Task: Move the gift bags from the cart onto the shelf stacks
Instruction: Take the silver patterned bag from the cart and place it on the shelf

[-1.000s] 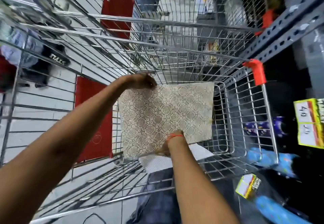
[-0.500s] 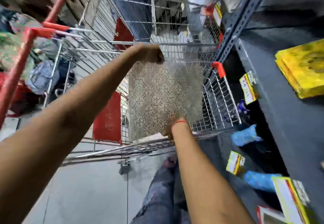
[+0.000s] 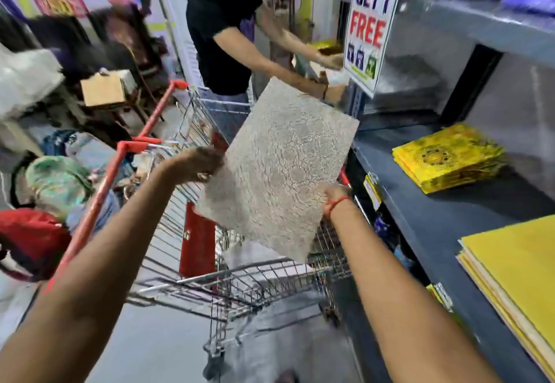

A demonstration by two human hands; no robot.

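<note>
A flat beige patterned gift bag [image 3: 279, 169] is held tilted in the air above the wire cart [image 3: 228, 286]. My left hand [image 3: 198, 165] grips its left edge. My right hand [image 3: 332, 199], with a red thread on the wrist, grips its lower right edge. A red gift bag [image 3: 196, 241] stands inside the cart, with a white flat piece beneath it. On the grey shelf [image 3: 435, 226] to the right lie a stack of yellow patterned gift bags [image 3: 447, 157] and, nearer, a stack of plain yellow bags [image 3: 516, 271].
Another person in a black shirt [image 3: 222, 37] stands beyond the cart, reaching to the shelf. A "Buy 2 Get 1 Free" sign [image 3: 369, 22] hangs from the upper shelf. Bags and clothes [image 3: 54, 178] pile up at the left of the aisle. Price tags line the shelf edge.
Both hands have lifted the beige bag up out of the cart and swung it right toward the shelf. My view has risen from the cart to the aisle.
</note>
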